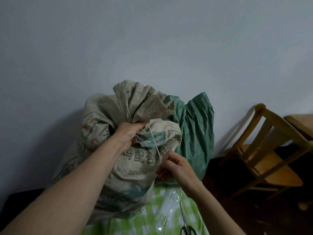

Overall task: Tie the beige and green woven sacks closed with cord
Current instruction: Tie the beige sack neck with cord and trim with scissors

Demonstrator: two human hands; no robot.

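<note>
A full beige woven sack (pixel 135 168) with printed characters stands against the wall, its mouth gathered into a bunch on top. My left hand (pixel 130 133) grips the gathered neck. A white cord (pixel 155 143) runs taut from the neck down to my right hand (pixel 174 167), which is closed on it in front of the sack. Behind and to the right leans a green woven sack (pixel 196 133), its top bunched, with no cord visible on it.
Both sacks rest on a green-and-white checked cloth (pixel 157 217) under clear plastic. Scissors (pixel 185 224) lie on it near the bottom edge. A wooden chair (pixel 267 150) stands at the right on a dark floor. A pale wall rises behind.
</note>
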